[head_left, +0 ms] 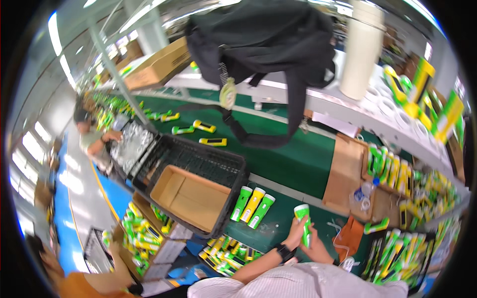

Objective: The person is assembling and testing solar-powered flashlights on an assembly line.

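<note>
In the head view, the left hand (296,235) holds a green flashlight (305,229) with its fingers wrapped around the body, the white head end tipped up and away from the person. The right hand (318,250) meets the lower end; how tightly its fingers close, I cannot tell. The flashlight is in front of the person's chest, above the near part of the green table (287,197). A stretch of that green surface runs leftward to a row of three flashlights (252,205), near the edge of a black crate (242,171) with a cardboard box (189,199) inside. An orange piece (350,237) lies just beside the right hand, narrowing the room there, with a packed rack of flashlights (397,256) farther right. Beyond the hands, a pale rail (288,190) edges a wide green strip (283,166); a dark bag strap (266,141) hangs over it.
</note>
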Demonstrator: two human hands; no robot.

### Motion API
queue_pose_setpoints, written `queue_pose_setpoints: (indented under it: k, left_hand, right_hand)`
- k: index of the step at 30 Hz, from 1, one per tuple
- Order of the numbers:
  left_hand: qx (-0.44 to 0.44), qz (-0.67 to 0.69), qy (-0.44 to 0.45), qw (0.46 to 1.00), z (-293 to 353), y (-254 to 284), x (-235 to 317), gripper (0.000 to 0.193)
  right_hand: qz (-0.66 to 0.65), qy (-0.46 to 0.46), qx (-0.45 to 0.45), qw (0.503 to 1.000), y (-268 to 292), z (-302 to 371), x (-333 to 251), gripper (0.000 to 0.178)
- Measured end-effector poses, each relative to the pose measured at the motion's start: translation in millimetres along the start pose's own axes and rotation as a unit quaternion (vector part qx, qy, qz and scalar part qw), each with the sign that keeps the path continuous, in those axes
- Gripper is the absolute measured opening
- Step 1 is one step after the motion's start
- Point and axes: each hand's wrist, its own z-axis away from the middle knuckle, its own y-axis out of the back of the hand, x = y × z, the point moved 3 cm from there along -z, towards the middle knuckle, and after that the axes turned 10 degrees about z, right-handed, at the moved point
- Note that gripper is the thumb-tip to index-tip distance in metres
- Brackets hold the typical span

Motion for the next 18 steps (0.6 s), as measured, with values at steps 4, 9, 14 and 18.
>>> queue_pose_setpoints:
  k: [4, 9, 14, 18]
  left_hand:
    - [-0.067, -0.003, 0.058, 0.996, -15.1, -11.2, -41.2, 0.035]
    - [-0.053, -0.136, 0.062, 0.987, 21.0, -28.5, -57.5, 0.032]
    - [-0.11, -0.139, 0.078, 0.981, 27.3, -22.4, -51.5, 0.031]
    - [-0.135, -0.142, 0.105, 0.975, 31.6, -12.8, -50.9, 0.034]
  right_hand:
    - [0.229, -0.106, 0.031, 0.967, 23.2, 24.6, -13.7, 0.071]
    - [0.243, -0.145, 0.066, 0.957, 14.0, 63.8, -0.9, 0.062]
    - [0.262, -0.132, 0.05, 0.955, 19.3, 70.1, -26.5, 0.067]
    - [0.285, -0.076, 0.029, 0.955, 15.5, 77.6, -35.0, 0.061]
